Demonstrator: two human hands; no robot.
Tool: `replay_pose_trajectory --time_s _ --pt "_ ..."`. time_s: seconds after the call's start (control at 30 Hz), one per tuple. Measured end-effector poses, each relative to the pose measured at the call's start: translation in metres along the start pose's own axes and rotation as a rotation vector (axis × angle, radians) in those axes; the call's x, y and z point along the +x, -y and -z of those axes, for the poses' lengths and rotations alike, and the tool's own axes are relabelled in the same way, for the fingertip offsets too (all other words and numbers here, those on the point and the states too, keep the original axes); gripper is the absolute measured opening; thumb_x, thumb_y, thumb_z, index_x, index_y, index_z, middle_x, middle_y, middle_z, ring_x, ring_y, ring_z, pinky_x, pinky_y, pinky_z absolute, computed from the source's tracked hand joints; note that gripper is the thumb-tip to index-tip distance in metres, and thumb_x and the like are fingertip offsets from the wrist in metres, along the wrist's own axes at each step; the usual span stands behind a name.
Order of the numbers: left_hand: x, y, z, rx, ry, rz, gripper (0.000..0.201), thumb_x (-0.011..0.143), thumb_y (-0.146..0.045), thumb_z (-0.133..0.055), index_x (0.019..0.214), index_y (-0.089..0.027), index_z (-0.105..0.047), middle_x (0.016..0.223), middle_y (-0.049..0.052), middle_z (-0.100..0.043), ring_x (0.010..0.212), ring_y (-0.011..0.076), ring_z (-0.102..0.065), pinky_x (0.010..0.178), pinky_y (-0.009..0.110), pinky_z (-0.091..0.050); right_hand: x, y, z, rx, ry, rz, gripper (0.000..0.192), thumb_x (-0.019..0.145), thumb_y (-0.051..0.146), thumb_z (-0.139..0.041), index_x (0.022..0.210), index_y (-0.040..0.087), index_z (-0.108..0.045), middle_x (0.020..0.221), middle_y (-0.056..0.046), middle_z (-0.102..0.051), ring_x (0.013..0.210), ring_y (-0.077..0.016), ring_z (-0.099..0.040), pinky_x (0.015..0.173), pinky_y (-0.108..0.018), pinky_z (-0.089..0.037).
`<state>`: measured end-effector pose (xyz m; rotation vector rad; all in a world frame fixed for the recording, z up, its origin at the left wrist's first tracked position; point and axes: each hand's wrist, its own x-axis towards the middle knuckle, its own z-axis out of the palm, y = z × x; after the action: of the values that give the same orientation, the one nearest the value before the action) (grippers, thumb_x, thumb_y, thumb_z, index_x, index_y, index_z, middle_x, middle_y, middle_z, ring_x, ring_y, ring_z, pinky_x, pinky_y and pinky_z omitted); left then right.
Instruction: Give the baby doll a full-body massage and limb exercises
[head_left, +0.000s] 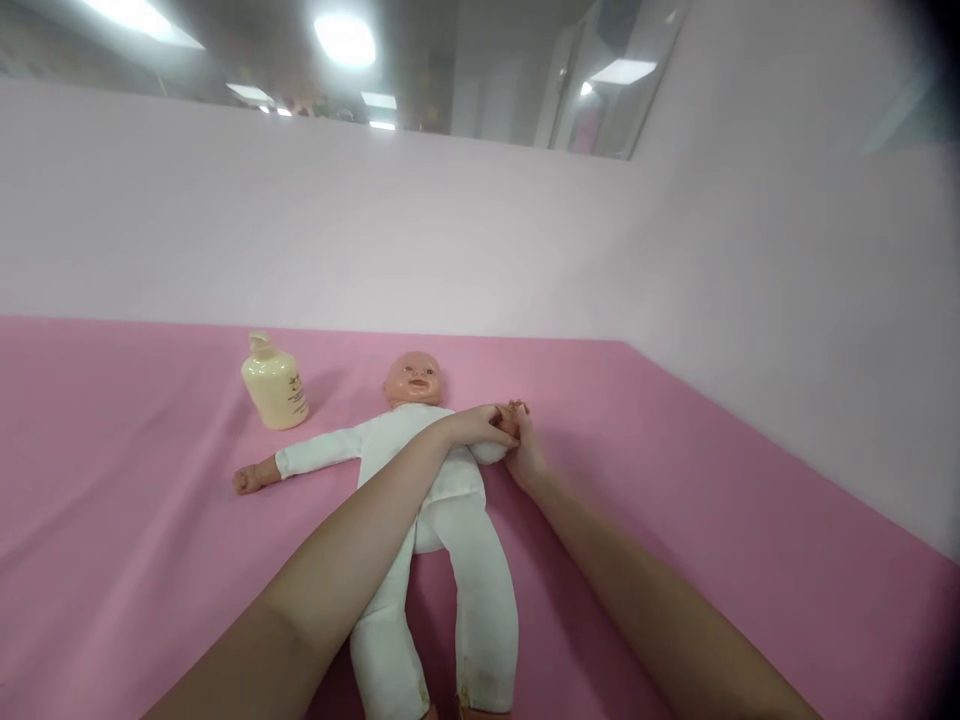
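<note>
Forearms (pixel 337 545) extended, converging; left fingers (pixel 501 411), right fingers (pixel 523 424) curled close together.

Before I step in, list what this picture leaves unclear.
Head view:
Feet of the doll: cut off by the bottom edge.
Its held hand: partly covered by the left hand and right hand.
Part of its torso: behind the left forearm.
Print on the bottle: too small to read.

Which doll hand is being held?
The doll hand on the picture's right: the person's left hand and right hand both grip it. The other doll hand lies untouched on the pink surface.
</note>
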<state>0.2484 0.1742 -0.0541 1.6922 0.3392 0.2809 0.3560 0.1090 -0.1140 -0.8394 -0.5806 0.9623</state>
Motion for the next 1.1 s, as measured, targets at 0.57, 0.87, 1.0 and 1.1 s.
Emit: replay_pose_trajectory --time_s 0.57,0.87,1.0,1.1 --pt "0.017 0.019 0.000 -0.271 -0.170 -0.027 0.040 0.082 -0.053 -0.067 0.081 -0.013 -0.069 0.077 0.003 -0.068 0.074 0.0145 -0.060 0.076 0.028 -0.044 -0.004 0.002 0.001 -0.121 0.104 -0.039 0.047 0.069 0.060 -0.073 0.106 0.032 -0.068 0.114 0.001 -0.070 0.121 -0.0247 -0.058 0.096 -0.039 -0.052" --pt "0.011 0.008 0.005 -0.355 -0.151 -0.168 0.021 0.075 -0.027 -0.076 0.090 -0.014 -0.069 0.083 0.003 -0.070 0.074 0.0143 -0.063 0.073 0.027 -0.046 -0.005 0.004 0.005 -0.223 0.274 -0.132 0.028 0.062 0.031 -0.079 0.086 0.023 -0.069 0.084 -0.002 -0.071 0.090 -0.0231 -0.065 0.089 -0.039 -0.049" --pt "0.010 0.005 0.004 -0.318 -0.185 -0.183 0.019 0.079 -0.022 -0.072 0.097 -0.015 -0.072 0.096 0.008 -0.072 0.079 0.0135 -0.064 0.072 0.024 -0.046 -0.006 0.004 0.002 -0.211 0.308 -0.118 0.027 0.066 0.036 -0.076 0.089 0.023 -0.068 0.083 -0.002 -0.070 0.090 -0.0229 -0.064 0.087 -0.038 -0.049" --pt "0.009 0.005 0.003 -0.261 -0.216 -0.159 0.018 0.082 -0.022 -0.069 0.099 -0.015 -0.073 0.096 0.008 -0.073 0.070 0.0099 -0.060 0.060 0.020 -0.042 -0.007 0.004 -0.001 -0.207 0.313 -0.086 0.028 0.073 0.045 -0.070 0.092 0.024 -0.066 0.083 -0.003 -0.070 0.092 -0.0234 -0.064 0.085 -0.037 -0.048"
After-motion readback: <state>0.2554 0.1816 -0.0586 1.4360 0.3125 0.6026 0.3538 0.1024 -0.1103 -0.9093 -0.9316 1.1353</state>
